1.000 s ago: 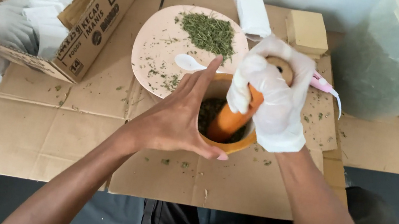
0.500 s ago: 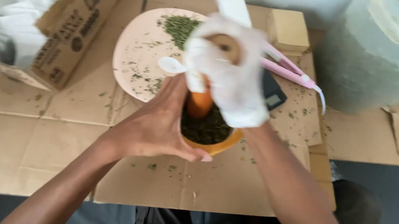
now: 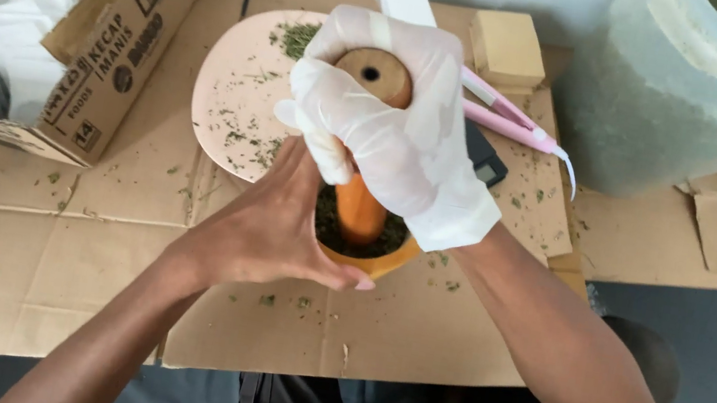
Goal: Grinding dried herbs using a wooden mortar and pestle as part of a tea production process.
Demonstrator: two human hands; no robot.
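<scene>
Cardboard floor (image 3: 30, 274), gloved right hand (image 3: 389, 130) gripping pestle (image 3: 358, 202)

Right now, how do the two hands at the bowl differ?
The right hand wears a white glove; the left hand is bare. The right hand is closed in a fist around the wooden pestle, held upright, while the left hand lies spread and open against the side of the wooden bowl. The right hand sits above the bowl, the left beside it, low on the cardboard. Both are at the same bowl of green crushed leaves.
</scene>
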